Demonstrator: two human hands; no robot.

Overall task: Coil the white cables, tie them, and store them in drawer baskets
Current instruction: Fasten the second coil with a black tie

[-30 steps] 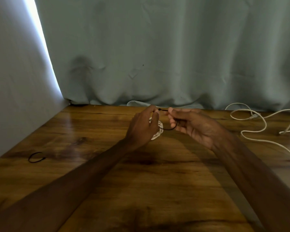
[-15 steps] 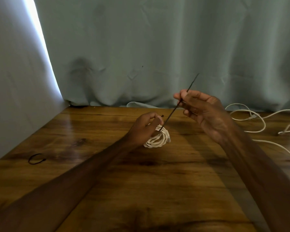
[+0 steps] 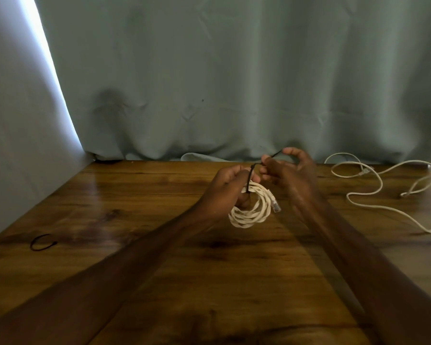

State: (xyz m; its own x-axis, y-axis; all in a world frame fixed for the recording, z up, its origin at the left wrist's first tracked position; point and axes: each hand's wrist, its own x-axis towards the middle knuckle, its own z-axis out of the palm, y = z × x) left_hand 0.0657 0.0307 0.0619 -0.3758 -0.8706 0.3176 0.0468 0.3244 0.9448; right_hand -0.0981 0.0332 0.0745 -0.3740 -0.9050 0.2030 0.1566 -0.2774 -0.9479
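Observation:
My left hand [image 3: 225,189] grips the top of a coiled white cable [image 3: 253,212], which hangs in a small ring just above the wooden table [image 3: 159,257]. A clear plug sticks out at the coil's right side. A thin black tie [image 3: 251,176] runs around the coil at my left fingers and up to my right hand [image 3: 288,174], which pinches its free tail between thumb and fingertips. The tail's tip pokes out past my right fingers. Both hands are close together over the far middle of the table.
A loose white cable [image 3: 373,195] sprawls over the table's far right. A second black tie [image 3: 42,242] lies curled near the left edge. A grey-green curtain [image 3: 234,83] hangs behind the table and a wall stands at the left.
My right hand has come down and in from its raised pull, and the tie's tail is now short. The coil has swung lower and hangs open under my left hand.

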